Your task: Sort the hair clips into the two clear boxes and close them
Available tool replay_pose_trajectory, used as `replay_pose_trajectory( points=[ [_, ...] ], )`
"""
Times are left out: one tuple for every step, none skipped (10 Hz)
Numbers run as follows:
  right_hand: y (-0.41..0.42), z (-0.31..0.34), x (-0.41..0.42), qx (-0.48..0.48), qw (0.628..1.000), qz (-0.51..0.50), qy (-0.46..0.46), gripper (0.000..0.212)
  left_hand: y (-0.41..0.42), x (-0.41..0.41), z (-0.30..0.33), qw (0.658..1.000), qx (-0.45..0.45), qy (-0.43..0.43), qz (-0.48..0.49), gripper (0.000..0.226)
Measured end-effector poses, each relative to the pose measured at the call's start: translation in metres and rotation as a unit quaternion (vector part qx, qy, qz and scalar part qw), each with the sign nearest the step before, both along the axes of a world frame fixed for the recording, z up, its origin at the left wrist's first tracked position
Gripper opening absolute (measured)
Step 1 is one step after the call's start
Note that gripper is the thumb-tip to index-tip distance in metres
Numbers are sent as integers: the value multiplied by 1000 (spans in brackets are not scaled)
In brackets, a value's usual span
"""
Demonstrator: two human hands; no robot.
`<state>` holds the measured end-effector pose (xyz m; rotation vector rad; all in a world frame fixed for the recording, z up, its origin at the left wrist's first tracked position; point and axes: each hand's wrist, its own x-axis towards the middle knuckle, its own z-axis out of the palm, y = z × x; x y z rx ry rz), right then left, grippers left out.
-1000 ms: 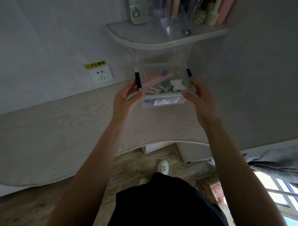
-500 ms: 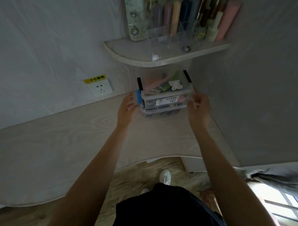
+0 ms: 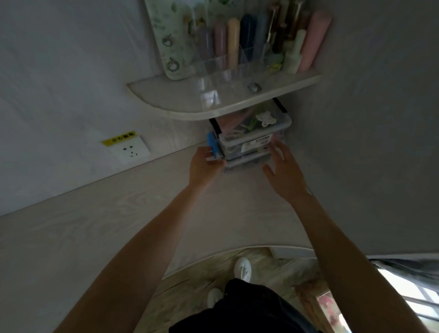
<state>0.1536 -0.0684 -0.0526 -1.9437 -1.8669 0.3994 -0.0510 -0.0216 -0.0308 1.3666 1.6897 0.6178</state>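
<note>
Two clear boxes stand stacked in the desk's back corner under a small shelf. The upper box has black latches and a white label, and coloured hair clips show through its closed lid. The lower box has a blue latch on its left end. My left hand touches that blue latch end with its fingers on the lower box's left side. My right hand hovers with fingers spread just right of the stack, holding nothing.
A curved corner shelf overhangs the boxes and carries a clear organiser with tubes and bottles. A wall socket with a yellow sticker sits left. The pale wood desk stretches toward me.
The upper box went from my two hands onto the lower box. The stack has since slid back under the shelf, and my right hand has let go and opened.
</note>
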Motion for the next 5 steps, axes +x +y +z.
replay_pose_trajectory(
  points=[
    [13,3,12,-13,1000,-12,-8,59,11,13,-5,999,-7,-34,18,38],
    [23,6,16,-37,998,-40,-43,57,14,19,-6,993,-6,-97,64,39],
    [27,9,14,-58,995,-45,-64,55,10,23,-6,992,6,-100,77,42],
    [26,11,12,-73,995,-54,-33,57,3,29,-5,990,24,-105,96,42],
    [23,16,11,-52,996,-70,7,52,4,23,-3,992,13,-102,80,43]
  ],
)
